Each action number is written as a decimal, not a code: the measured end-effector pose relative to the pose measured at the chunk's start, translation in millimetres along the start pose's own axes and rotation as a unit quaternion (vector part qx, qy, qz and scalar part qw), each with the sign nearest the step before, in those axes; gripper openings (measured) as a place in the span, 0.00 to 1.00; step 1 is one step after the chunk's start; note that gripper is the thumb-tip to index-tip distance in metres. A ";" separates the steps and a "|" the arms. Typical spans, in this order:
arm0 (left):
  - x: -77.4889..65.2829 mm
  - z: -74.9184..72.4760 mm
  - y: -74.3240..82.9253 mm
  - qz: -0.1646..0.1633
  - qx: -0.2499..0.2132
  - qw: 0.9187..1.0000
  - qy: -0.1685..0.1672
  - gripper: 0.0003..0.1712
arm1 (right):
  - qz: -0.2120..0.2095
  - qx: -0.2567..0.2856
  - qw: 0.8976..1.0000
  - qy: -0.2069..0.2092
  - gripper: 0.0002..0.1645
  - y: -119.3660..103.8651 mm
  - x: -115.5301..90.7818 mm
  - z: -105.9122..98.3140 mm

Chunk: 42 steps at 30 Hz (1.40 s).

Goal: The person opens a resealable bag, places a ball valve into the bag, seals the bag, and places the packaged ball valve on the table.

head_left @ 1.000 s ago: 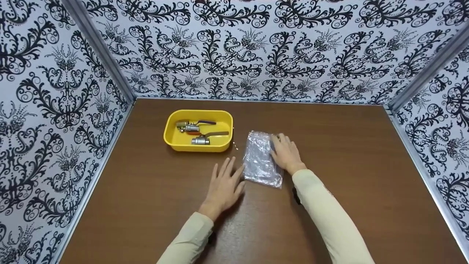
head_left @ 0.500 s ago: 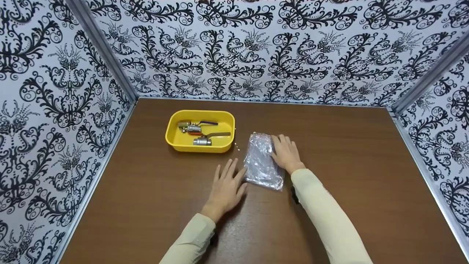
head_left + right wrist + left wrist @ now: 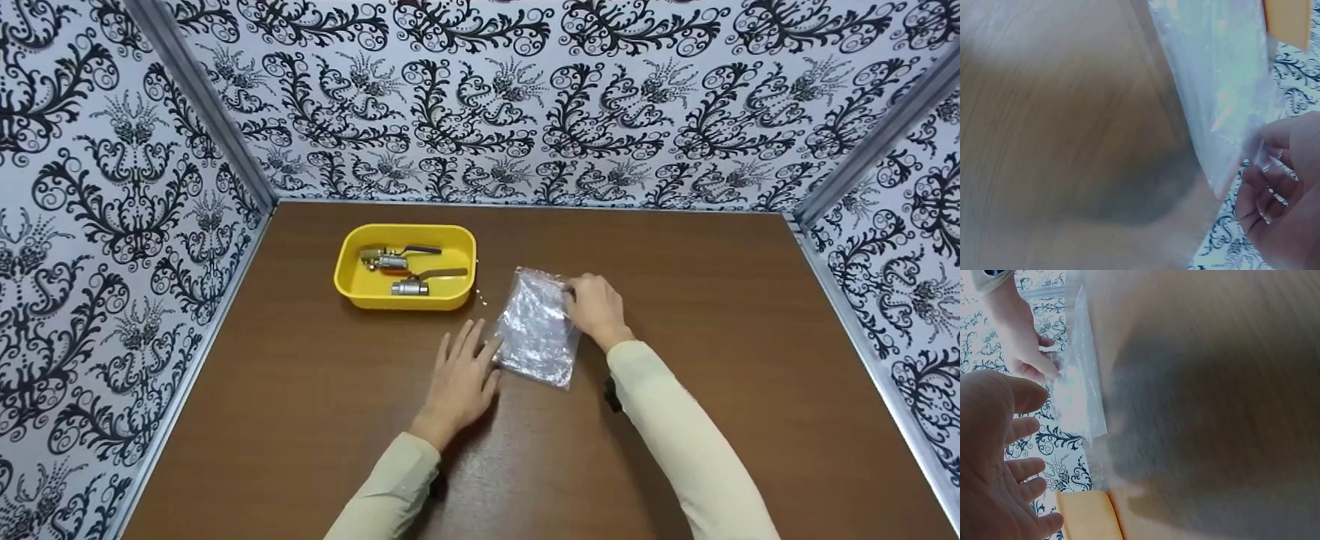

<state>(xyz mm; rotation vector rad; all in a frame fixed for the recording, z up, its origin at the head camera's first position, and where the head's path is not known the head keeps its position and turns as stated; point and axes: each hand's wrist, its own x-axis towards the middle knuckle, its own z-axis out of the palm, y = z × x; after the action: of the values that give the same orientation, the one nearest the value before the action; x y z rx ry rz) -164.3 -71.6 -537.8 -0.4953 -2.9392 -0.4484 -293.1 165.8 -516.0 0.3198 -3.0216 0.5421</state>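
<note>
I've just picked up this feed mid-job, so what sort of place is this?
Probably a small indoor work booth: patterned walls rise on three sides of a brown table, which bears a yellow tray with what look like metal valves inside.

Table [image 3: 712,300]: brown, wood-grained
Far left: yellow tray [image 3: 405,302]
Middle: clear plastic bag [image 3: 534,330]
Between tray and bag: white specks [image 3: 484,303]

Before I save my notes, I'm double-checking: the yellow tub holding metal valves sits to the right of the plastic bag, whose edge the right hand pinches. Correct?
Not quite: the head view shows the yellow tub to the left of the plastic bag. It holds metal valves, and the right hand pinches the bag's edge.
</note>
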 end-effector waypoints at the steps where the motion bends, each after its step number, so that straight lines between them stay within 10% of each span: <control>1: 0.6 -0.7 0.2 0.000 -0.004 1.000 0.002 0.31 | 0.005 0.008 1.000 0.000 0.14 0.2 -2.0 -3.8; 17: 15.0 -12.1 27.9 0.029 -0.087 0.991 0.095 0.24 | 0.063 0.213 0.973 0.061 0.10 -6.9 -46.9 -26.4; 42: 29.1 -11.1 52.9 -0.060 -0.223 0.972 0.033 0.14 | -0.031 0.306 0.951 -0.023 0.12 -42.6 -104.9 -15.3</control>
<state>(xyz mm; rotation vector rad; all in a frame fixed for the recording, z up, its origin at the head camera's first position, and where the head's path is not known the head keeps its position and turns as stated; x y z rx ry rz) -172.9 -18.6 -508.1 -0.3349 -2.8064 -1.1302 -181.3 152.4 -496.7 0.4501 -2.7867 1.4776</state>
